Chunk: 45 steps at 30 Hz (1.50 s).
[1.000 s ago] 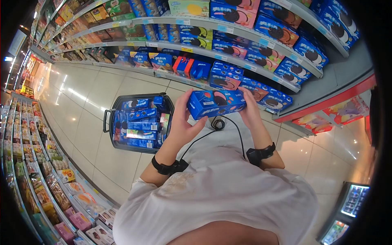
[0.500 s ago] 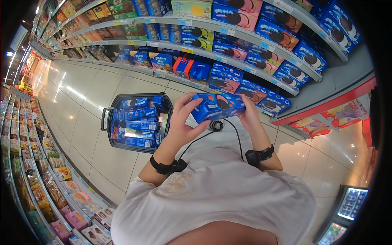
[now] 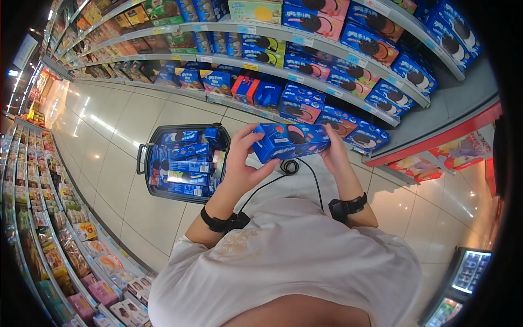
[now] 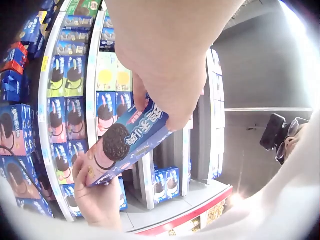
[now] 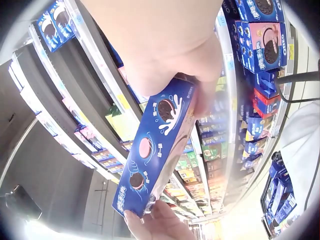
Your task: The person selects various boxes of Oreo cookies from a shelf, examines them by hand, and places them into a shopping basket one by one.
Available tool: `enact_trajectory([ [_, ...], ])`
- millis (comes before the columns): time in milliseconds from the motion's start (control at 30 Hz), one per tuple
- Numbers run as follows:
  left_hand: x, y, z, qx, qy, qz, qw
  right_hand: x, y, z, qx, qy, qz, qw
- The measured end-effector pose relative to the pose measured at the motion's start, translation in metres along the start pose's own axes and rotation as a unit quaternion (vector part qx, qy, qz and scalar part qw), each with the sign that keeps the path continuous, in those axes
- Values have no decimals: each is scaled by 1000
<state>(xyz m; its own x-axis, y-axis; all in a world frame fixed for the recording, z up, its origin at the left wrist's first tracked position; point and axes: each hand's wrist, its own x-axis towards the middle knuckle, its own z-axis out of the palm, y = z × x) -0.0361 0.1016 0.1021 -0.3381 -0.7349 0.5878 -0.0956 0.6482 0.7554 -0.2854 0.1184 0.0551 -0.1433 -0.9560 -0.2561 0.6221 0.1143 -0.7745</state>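
Between my two hands is a blue box of Oreo cookies [image 3: 291, 140], held out in front of the body. My left hand [image 3: 243, 161] grips its left end, fingers at the upper edge and thumb low near the front edge. At the opposite end, my right hand [image 3: 333, 154] holds the box with its thumb on the near side. A large dark cookie and pink filling show on one face in the left wrist view, where the box [image 4: 122, 142] slants. Small cookie pictures run along another side of the box [image 5: 152, 145] in the right wrist view.
A black shopping basket [image 3: 143, 163] filled with blue cookie boxes stands on the tiled floor [image 3: 114, 185] at left. Shelves [image 3: 261, 62] of cookie boxes curve across the front. Another snack shelf [image 3: 60, 218] lines the left. A black cable [image 3: 316, 182] hangs below the box.
My left fingers have shifted and bent more over the box's left end. The box has dipped slightly, still between both hands. The basket stays in place.
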Motion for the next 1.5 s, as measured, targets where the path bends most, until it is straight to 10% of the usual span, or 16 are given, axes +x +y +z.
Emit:
enact_trajectory([
  [1133, 5, -8, 4, -221, 87, 0, 971, -16, -20, 3, -61, -128, -220, 965],
  [1333, 3, -15, -2, -175, 48, -251, 951, -23, -25, 25, -124, -96, -327, 932],
  [1500, 1, -11, -3, -122, 64, -187, 973, -31, -32, 23, -294, -125, -298, 900],
])
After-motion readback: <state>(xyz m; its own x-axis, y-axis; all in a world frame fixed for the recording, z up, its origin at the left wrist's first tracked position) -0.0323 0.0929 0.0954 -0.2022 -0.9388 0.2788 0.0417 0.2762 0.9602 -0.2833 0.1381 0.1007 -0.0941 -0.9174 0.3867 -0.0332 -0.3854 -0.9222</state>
